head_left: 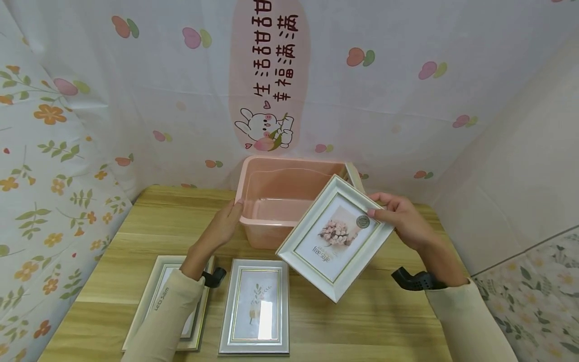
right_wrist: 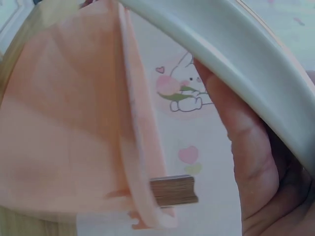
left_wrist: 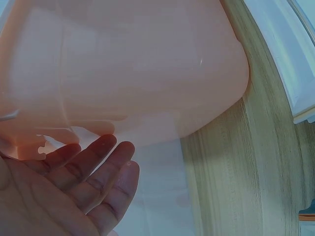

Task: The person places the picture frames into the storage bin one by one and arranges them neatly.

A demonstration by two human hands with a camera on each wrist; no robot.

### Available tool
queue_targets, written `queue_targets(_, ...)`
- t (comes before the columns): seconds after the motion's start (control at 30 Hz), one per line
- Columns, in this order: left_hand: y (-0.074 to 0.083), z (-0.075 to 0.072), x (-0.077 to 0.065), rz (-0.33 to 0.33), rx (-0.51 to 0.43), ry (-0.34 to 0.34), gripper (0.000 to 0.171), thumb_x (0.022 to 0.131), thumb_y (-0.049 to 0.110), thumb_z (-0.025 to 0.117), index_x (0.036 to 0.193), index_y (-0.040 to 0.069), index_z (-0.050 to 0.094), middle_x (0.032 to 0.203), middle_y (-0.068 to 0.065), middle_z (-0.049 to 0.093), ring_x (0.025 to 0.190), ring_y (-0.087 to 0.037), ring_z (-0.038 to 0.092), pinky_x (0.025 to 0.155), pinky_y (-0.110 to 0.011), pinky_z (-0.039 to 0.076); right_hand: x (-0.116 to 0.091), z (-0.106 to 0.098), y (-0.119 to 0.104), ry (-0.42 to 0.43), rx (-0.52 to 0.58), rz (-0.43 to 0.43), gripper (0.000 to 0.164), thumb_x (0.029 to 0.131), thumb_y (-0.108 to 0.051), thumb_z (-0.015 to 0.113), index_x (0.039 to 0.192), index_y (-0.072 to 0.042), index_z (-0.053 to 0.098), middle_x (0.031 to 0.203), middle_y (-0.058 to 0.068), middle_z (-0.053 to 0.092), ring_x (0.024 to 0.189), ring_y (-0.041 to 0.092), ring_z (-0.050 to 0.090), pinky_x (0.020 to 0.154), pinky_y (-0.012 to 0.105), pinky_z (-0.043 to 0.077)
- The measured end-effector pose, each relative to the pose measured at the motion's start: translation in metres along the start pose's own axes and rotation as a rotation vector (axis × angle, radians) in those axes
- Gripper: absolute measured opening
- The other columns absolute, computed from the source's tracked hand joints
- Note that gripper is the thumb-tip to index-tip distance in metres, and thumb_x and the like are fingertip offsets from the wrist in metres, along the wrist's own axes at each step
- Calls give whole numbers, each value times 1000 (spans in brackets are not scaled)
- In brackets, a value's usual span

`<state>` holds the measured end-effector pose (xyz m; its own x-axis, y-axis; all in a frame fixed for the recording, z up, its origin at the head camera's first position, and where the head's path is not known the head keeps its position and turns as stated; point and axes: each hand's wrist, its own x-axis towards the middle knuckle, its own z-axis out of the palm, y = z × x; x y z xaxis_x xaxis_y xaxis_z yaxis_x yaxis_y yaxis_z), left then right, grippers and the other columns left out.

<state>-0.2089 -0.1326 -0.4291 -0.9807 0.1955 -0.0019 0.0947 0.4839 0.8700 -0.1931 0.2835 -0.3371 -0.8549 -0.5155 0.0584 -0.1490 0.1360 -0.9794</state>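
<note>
My right hand (head_left: pixel 404 221) grips a white picture frame (head_left: pixel 298 241) by its right corner, thumb on the front. The frame is tilted, its flower print facing up, in front of the right part of a pink plastic bin (head_left: pixel 267 236). In the right wrist view the frame's pale moulding (right_wrist: pixel 236 54) crosses above my fingers (right_wrist: pixel 246 142). My left hand (head_left: pixel 224 223) is at the bin's left rim. In the left wrist view its fingers (left_wrist: pixel 93 187) lie loosely extended against the bin's outer wall; the thumb is hidden there. Another frame (head_left: pixel 356 177) stands in the bin's right end.
A silver-white frame (head_left: pixel 283 311) lies on the wooden table (head_left: pixel 362 327) before the bin. Left of it a cream frame (head_left: pixel 151 281) lies partly under my left forearm, with a smaller frame on it. A patterned cloth (head_left: pixel 181 100) hangs behind the bin.
</note>
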Motion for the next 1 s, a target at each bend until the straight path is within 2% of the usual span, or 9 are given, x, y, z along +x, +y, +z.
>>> queue_targets(0.33, 1, 0, 1, 5, 1, 5, 67, 107, 50, 17, 154, 3, 30, 153, -22, 39, 144, -39, 31, 116, -59, 26, 7, -9, -13, 165, 275, 2, 20, 102, -2, 48, 113, -8, 64, 93, 3, 74, 79, 16, 74, 67, 29, 60)
queue_targets(0.63, 0, 0, 1, 6, -7, 9, 67, 106, 51, 18, 153, 5, 32, 150, -22, 42, 142, -40, 34, 115, -60, 28, 17, -9, -18, 302, 439, -25, 19, 104, -9, 49, 117, -6, 63, 104, 6, 73, 89, 17, 73, 71, 28, 59)
queue_targets(0.77, 1, 0, 0, 1, -1, 0, 68, 106, 51, 17, 155, 5, 29, 153, -21, 38, 144, -39, 31, 116, -59, 26, 22, -7, -20, 351, 525, -52, 21, 104, -10, 49, 121, -5, 61, 108, 8, 72, 91, 18, 72, 71, 27, 59)
queue_targets(1.0, 2, 0, -1, -5, -9, -14, 69, 107, 51, 17, 157, 4, 24, 157, -21, 33, 145, -39, 28, 117, -57, 24, 33, -3, -20, 435, 629, -56, 20, 103, -11, 53, 120, 0, 52, 102, 11, 74, 87, 21, 74, 65, 30, 60)
